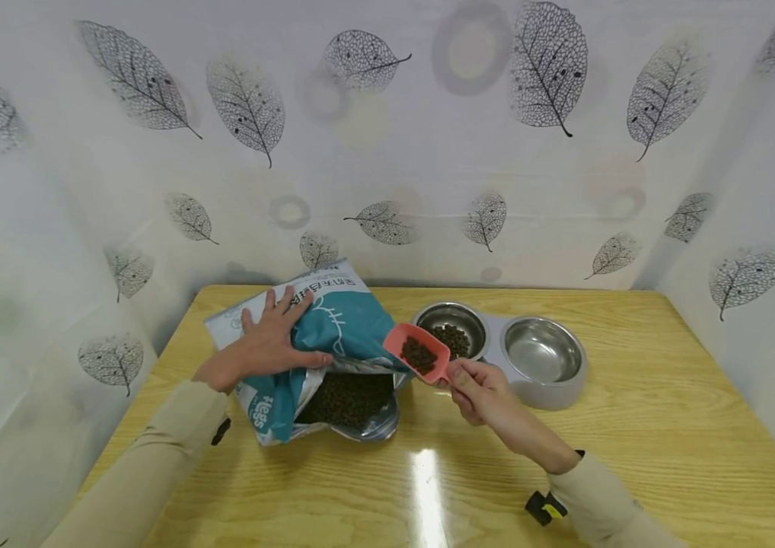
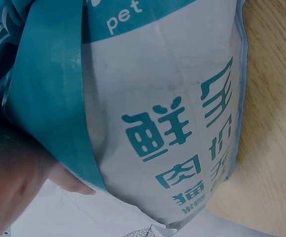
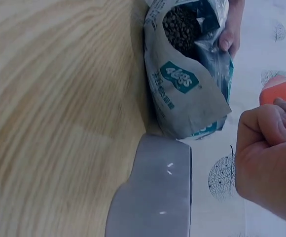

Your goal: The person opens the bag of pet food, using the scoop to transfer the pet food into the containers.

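2 bare hands in play, and each seems to have its own role. Left hand [image 1: 271, 342] is spread wide, fingers pretty much straight across the pet-food bag [image 1: 342, 323], thumb right by the bag's mouth. It isn't wrapped round anything that I can see, just pressing, and I'd guess that's to stop the floppy thing sliding or sagging shut. The bag lies on the left part of the wood-grain table [image 1: 689, 426] with its mouth gaping toward the person, which makes sense, since the kibble [image 1: 346, 402] inside is easier to get at that way. Right hand [image 1: 493, 399] is curled snugly round the handle of a coral scoop [image 1: 434, 344], and that's carrying a small heap of kibble too. Scoop's up off the table, between the bag and the double-bowl feeder [image 1: 552, 394], overlapping the left steel bowl [image 1: 451, 313] as the head camera sees it. Looks roughly level, probably so nothing rolls out. Feeder sits just beside the bag, so everything's within easy reach, I reckon. That left bowl has some kibble in the bottom; the right steel bowl [image 1: 540, 352] shows its shiny inside.
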Demonstrator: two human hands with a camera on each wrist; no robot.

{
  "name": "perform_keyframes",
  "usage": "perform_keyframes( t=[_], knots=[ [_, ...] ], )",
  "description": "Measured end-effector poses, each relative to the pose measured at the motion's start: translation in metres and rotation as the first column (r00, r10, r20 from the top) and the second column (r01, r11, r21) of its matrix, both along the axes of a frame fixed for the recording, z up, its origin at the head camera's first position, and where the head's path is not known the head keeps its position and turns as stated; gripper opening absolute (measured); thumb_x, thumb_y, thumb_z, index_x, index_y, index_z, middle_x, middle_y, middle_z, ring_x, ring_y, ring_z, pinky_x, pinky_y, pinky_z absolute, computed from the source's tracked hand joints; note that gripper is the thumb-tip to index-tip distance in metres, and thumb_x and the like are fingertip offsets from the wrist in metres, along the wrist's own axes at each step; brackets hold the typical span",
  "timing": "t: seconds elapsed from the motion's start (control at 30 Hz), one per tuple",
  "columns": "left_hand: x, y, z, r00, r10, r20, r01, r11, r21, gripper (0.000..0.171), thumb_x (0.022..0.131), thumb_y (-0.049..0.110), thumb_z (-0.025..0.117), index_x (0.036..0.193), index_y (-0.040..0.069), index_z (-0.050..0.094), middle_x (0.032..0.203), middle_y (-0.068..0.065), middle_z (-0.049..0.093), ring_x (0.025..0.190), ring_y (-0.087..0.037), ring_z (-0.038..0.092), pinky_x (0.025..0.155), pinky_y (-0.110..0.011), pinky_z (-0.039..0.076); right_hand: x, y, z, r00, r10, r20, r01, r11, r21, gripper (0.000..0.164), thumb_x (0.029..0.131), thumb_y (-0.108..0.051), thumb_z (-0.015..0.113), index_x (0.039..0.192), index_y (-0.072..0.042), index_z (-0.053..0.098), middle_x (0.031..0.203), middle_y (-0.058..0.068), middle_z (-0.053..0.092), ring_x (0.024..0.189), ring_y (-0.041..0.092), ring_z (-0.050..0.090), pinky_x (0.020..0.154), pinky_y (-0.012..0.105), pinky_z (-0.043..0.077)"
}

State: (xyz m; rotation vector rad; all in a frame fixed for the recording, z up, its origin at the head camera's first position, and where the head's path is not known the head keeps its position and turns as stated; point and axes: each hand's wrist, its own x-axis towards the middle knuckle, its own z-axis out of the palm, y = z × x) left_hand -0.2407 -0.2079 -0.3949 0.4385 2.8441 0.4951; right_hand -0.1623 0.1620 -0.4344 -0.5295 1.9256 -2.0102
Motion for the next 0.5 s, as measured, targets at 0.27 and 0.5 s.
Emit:
perform_keyframes(
  t=[0.27,0.5],
  knots=[
    [-0.001,-0.002,-0.003,1.000,-0.002,-0.003,0.002,1.000,0.001,0.121,0.081,0.077,0.066,0.167,0.016,0.008,0.172,-0.023,-0.004,0.155,-0.055,-0.011,0.109,-0.087,-0.003,-0.008,0.013,0.007,0.979,-0.179,0.100,0.160,0.971,0.176,0.035,0.111,-0.026,0.045,0.105,0.006,0.058,0.062,-0.007,0.038,0.049,0.003,0.030,0.045,0.018,0.025],
    [0.000,-0.001,-0.002,1.000,-0.001,-0.005,0.001,1.000,0.000,0.121,0.081,0.076,0.067,0.167,0.016,0.008,0.172,-0.023,-0.004,0.155,-0.055,-0.011,0.110,-0.087,-0.002,-0.020,0.023,0.009,0.948,-0.311,-0.071,0.314,0.872,0.376,0.035,0.110,-0.020,0.048,0.117,0.008,0.067,0.070,0.001,0.054,0.061,0.005,0.046,0.055,0.017,0.041]
  ],
)
